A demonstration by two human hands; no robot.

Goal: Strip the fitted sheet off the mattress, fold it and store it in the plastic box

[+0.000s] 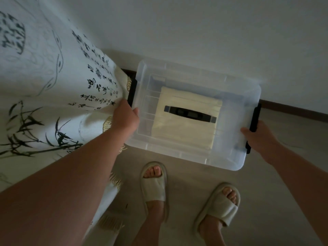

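- Looking straight down here: both hands are on the box (230, 158), one at each short end, well apart
- Left hand (126, 116) grips the left end, thumb over the lid edge, just below the black left latch (132, 91)
- Right hand (257, 137) grips the right end, thumb lying on the lid, the rest of the fingers hidden under the rim, right against the black right latch (255, 118)
- The lid is on, clear all over, with a black handle (190, 114) set across its middle
- And there's the sheet (186, 134), cream, folded into a neat flat rectangle, inside the box, seen through the lid
- The box sits out in front of the feet, near the wall (213, 32) and its dark baseboard (292, 108); whether it's lifted or resting on the floor (186, 178) I can't tell
- To the left, the bed (44, 77), draped in white cloth printed with black bamboo and calligraphy, fringe along its hanging edge, the box's left end just beside it
- Down below, two pale open-toed slippers, left slipper (154, 183) and right slipper (220, 205), planted on the floor
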